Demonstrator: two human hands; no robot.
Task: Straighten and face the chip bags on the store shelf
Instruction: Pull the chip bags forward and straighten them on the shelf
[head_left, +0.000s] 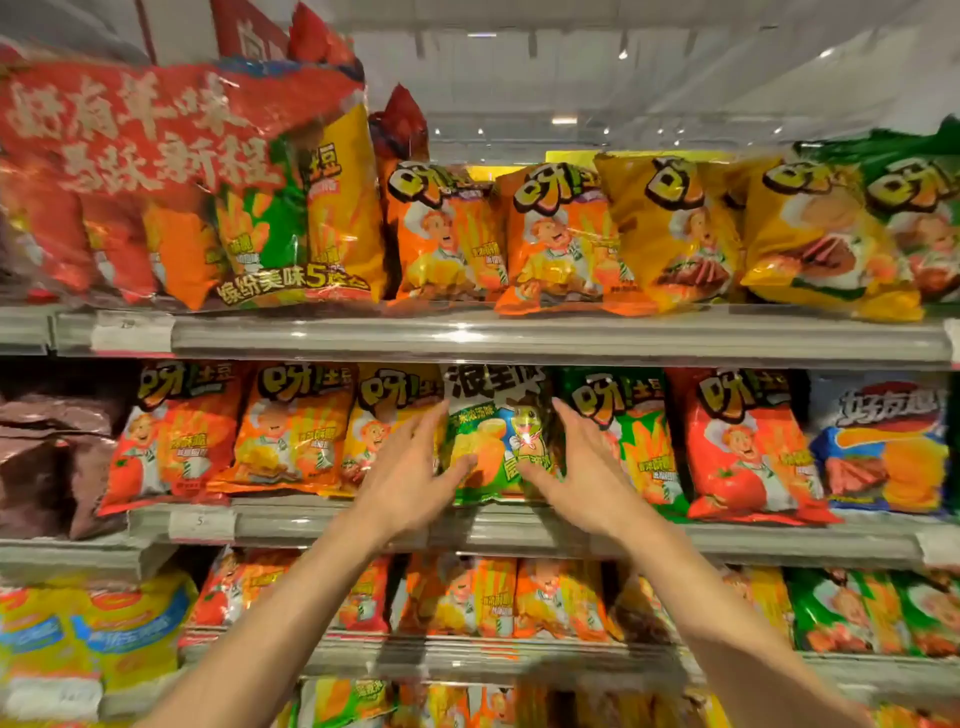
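Note:
A green and white chip bag (493, 431) stands upright on the middle shelf (727, 535), between a yellow bag (384, 415) and a green bag (628, 415). My left hand (410, 473) lies against its left edge with straight fingers, thumb touching the bag's front. My right hand (576, 467) lies against its right edge in the same way, thumb on the front. Both hands flank the bag without curling round it.
Orange and red bags (291, 426) fill the middle shelf to the left, a red tomato bag (748, 447) and a blue bag (883, 447) to the right. The upper shelf (519, 332) holds orange and yellow bags and a big red multipack (156, 182). More bags fill the lower shelves.

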